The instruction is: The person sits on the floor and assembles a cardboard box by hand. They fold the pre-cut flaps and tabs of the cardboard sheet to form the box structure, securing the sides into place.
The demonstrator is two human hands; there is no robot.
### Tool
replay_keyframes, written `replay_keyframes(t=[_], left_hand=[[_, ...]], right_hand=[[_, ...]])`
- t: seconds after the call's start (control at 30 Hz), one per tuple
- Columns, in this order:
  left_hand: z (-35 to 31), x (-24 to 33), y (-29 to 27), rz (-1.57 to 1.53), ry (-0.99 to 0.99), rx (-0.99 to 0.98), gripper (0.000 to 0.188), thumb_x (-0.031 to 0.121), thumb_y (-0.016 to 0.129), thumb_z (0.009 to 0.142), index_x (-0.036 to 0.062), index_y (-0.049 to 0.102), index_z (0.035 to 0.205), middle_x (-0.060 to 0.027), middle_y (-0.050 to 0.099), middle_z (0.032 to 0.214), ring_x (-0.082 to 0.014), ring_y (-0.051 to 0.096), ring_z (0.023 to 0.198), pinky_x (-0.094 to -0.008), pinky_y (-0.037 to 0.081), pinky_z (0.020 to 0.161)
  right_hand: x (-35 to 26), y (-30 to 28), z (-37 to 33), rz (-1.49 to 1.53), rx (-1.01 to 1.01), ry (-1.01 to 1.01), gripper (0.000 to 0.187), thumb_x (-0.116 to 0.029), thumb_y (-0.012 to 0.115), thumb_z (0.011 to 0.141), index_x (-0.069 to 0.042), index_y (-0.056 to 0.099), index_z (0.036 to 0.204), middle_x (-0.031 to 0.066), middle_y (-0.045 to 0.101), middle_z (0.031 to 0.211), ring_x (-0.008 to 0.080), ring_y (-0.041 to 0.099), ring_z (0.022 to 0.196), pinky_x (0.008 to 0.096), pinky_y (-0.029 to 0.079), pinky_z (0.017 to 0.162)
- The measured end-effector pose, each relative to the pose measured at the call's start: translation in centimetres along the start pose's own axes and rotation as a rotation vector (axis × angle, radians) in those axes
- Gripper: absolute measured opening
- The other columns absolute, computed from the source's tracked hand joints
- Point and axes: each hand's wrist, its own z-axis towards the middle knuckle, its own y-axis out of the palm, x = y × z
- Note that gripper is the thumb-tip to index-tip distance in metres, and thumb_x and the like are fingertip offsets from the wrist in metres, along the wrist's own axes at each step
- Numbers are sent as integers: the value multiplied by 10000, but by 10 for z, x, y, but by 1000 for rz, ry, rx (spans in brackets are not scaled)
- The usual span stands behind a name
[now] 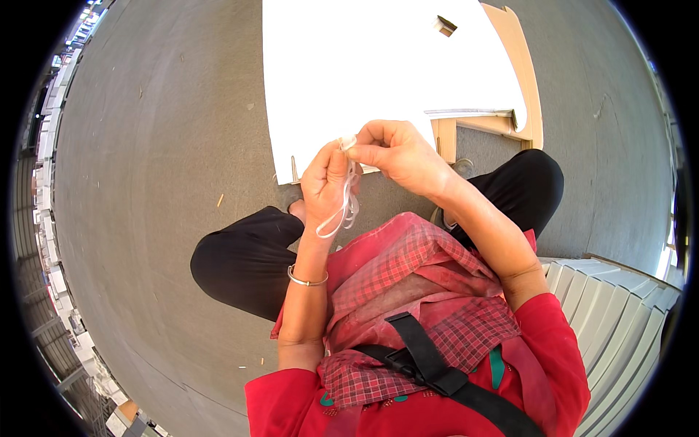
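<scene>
In front of my body, both hands are raised close together over the near edge of a white board (349,65). My left hand (325,178) is closed with its thumb up, gripping a bundle of thin white string (349,207). Loose loops of it hang down beside the left wrist. The fingertips of my right hand (404,156) pinch the string where it bunches up white at the top, touching the left fingers. How the string is wound or knotted between the fingers is too small to make out.
The board has a small cut-out hole (445,27) and a slot near its left corner; brown cardboard pieces (520,73) lie beneath it. To my right stands a row of pale grey-white panels (611,306). Grey concrete floor (145,182) surrounds my bent legs.
</scene>
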Motion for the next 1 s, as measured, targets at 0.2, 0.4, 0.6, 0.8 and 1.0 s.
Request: replay_keyframes(t=[0.2, 0.4, 0.6, 0.8, 1.0], left_hand=[[-1, -2, 15, -119, -106, 128, 325, 305, 471, 1007, 9, 603, 979, 2, 502, 617, -56, 428, 463, -204, 347, 406], [-1, -4, 10, -193, -168, 206, 327, 289, 484, 1004, -11, 608, 1043, 7, 527, 670, -46, 438, 492, -200, 340, 406], [-1, -2, 9, -192, -155, 257, 348, 294, 508, 994, -26, 609, 1086, 3, 563, 714, -42, 442, 502, -198, 347, 409], [-3, -4, 11, -201, -135, 252, 346, 275, 523, 987, -17, 562, 1168, 4, 537, 699, -51, 457, 518, -200, 369, 420], [-2, -5, 10, -245, -149, 192, 313, 246, 519, 990, -4, 548, 1178, -6, 542, 728, -64, 478, 560, -209, 401, 463]], right_hand=[[19, 4, 3, -385, 254, -288, 176, -148, 684, 845, 13, 622, 812, 102, 636, 739, 126, 593, 621, 275, 462, 562], [5, 6, -6, -438, 97, -219, 190, -164, 710, 829, -3, 618, 784, 55, 612, 687, 93, 537, 582, 250, 429, 533], [13, 8, -4, -451, -1, -201, 244, -221, 646, 848, -5, 618, 739, 96, 636, 705, 185, 602, 606, 312, 468, 578], [14, 10, -4, -442, 62, -214, 262, -210, 596, 859, 12, 589, 719, 134, 616, 697, 253, 632, 600, 358, 486, 587], [12, 10, -2, -476, 115, -266, 233, -155, 590, 864, 36, 550, 737, 160, 586, 753, 254, 627, 567, 347, 497, 559]])
